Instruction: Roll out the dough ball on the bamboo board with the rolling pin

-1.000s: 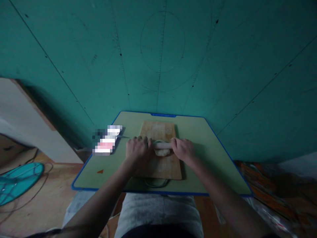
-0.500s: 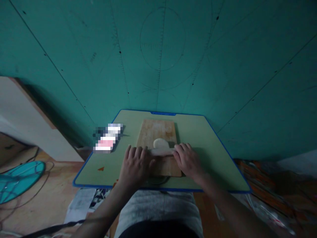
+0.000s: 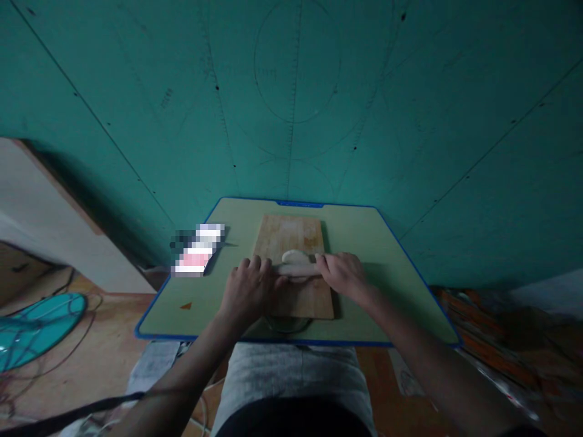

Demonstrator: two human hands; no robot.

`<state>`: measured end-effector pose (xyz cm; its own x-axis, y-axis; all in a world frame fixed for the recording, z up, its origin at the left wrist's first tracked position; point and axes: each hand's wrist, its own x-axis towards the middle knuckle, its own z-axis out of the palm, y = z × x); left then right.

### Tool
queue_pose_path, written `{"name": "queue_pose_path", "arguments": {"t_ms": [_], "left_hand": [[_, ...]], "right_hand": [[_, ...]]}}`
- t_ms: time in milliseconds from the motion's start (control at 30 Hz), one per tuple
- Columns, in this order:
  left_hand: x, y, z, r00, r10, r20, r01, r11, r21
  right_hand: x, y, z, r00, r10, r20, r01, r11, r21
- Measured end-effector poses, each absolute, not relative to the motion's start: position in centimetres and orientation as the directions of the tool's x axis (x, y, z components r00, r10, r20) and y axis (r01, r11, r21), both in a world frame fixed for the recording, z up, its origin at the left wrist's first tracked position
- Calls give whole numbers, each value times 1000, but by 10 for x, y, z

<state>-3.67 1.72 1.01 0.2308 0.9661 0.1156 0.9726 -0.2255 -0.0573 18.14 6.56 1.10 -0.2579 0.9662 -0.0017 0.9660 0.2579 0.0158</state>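
A pale rolling pin (image 3: 297, 269) lies crosswise over a wooden board (image 3: 291, 233). My left hand (image 3: 249, 285) is closed round its left end, and my right hand (image 3: 341, 272) grips the right end. Under and just beyond the pin shows a flat, whitish round of dough (image 3: 295, 256); the pin covers its near part. The board rests on a light green table with a blue rim (image 3: 378, 243).
A pixelated phone-like object (image 3: 198, 250) stands at the table's left side. Near it lies a small orange triangle (image 3: 186, 306). Behind the table rises a green wall (image 3: 291, 91). Cables lie over a teal disc (image 3: 40, 328) on the floor at left.
The rolling pin has shifted slightly over the dough, with both hands still on it. Less of the dough shows beyond the pin. The camera view has shifted a little.
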Motion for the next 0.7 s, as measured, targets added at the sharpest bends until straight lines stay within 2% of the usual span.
{"name": "queue_pose_path", "arguments": {"t_ms": [167, 367, 533, 700], "left_hand": [[-41, 40, 13, 151, 988, 13, 988, -151, 2], [-41, 68, 14, 285, 958, -21, 956, -286, -69], [-39, 84, 17, 244, 970, -3, 968, -244, -63], [-42, 93, 12, 227, 974, -16, 972, -228, -65]], "right_hand": [[176, 92, 21, -328, 931, -162, 944, 331, -7], [172, 114, 20, -220, 958, -182, 975, 211, -66], [166, 121, 25, -111, 985, -130, 992, 102, -72], [153, 118, 20, -38, 992, 120, 998, 45, -50]]}}
